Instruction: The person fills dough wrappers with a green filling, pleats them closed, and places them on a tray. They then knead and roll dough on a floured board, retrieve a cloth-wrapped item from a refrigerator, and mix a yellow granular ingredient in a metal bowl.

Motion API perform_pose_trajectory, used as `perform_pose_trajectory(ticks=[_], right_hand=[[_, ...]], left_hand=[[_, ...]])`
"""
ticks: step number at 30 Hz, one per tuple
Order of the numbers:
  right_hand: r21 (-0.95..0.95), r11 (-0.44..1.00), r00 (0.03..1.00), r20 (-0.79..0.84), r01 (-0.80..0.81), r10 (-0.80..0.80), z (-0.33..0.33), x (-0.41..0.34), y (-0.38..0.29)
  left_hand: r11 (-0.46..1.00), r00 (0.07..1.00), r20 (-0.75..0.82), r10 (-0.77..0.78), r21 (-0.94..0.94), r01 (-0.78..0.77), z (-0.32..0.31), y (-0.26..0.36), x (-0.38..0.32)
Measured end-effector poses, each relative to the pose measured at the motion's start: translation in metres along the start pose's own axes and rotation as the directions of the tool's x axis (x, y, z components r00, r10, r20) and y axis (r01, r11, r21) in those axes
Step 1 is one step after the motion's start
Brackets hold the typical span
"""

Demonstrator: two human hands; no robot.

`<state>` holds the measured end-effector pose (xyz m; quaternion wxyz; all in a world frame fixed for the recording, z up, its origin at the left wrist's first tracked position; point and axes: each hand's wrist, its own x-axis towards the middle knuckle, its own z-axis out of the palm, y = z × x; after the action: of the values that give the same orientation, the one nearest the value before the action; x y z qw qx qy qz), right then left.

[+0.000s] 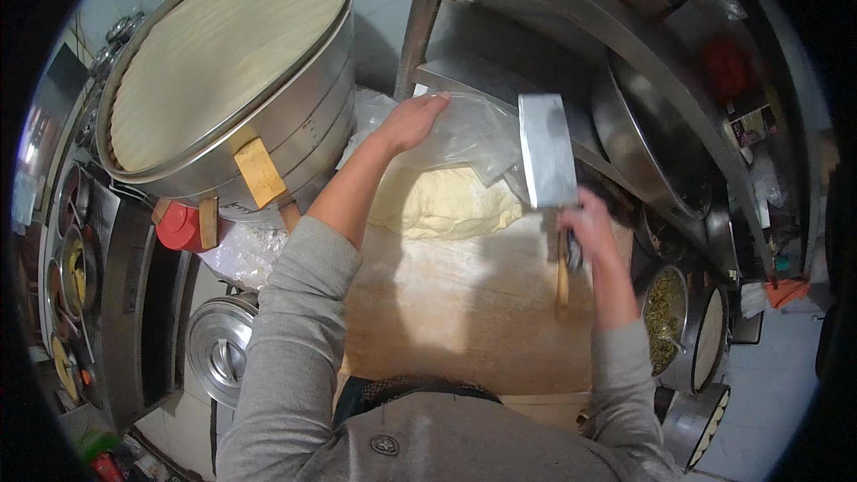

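Note:
A large mound of pale dough (448,204) lies at the far part of a floured wooden board (469,321). Clear plastic sheeting (462,134) is bunched over its far side. My left hand (418,122) is on the plastic beyond the dough, its fingers partly hidden, so its grip on the sheet is unclear. To the right of the dough, my right hand (589,224), slightly blurred, grips the handle of a cleaver (549,150) with its broad metal blade raised away from me. A wooden-handled tool (562,281) lies under or beside that hand, partly hidden.
Stacked metal steamers (315,107) with a cloth-like liner stand at the left. A red-lidded container (179,226) and a metal pot lid (224,348) are below them. A large metal bowl (643,140) leans at right, above a pot of chopped greens (664,321). Metal shelving (482,80) borders the board's far side.

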<state>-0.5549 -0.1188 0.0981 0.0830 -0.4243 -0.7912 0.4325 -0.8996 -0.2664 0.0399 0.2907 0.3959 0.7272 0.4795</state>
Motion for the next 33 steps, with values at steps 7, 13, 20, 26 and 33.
perform_pose_trajectory(ticks=[7, 13, 20, 26, 33], right_hand=[[-0.253, 0.95, 0.971, 0.199, 0.185, -0.136, 0.043, -0.071, 0.0], [-0.48, 0.675, 0.825, 0.396, 0.56, -0.403, 0.107, 0.03, -0.065], [-0.452, 0.677, 0.804, 0.453, 0.581, -0.387, 0.139, 0.074, -0.107], [-0.521, 0.508, 0.707, 0.642, 0.686, -0.296, 0.16, 0.082, -0.099], [-0.462, 0.449, 0.636, 0.653, 0.765, -0.412, 0.177, 0.105, -0.069]], left_hand=[[0.992, 0.992, -0.034, 0.119, -0.024, -0.12, -0.002, 0.018, -0.009], [0.961, 0.747, -0.606, 0.274, 0.137, -0.242, 0.02, -0.006, -0.115], [0.944, 0.69, -0.719, 0.085, 0.281, 0.176, 0.073, -0.072, -0.176], [0.907, 0.692, -0.713, 0.114, 0.359, 0.221, 0.099, -0.064, -0.151], [0.962, 0.586, -0.807, -0.078, 0.094, 0.257, 0.07, -0.099, -0.149]])
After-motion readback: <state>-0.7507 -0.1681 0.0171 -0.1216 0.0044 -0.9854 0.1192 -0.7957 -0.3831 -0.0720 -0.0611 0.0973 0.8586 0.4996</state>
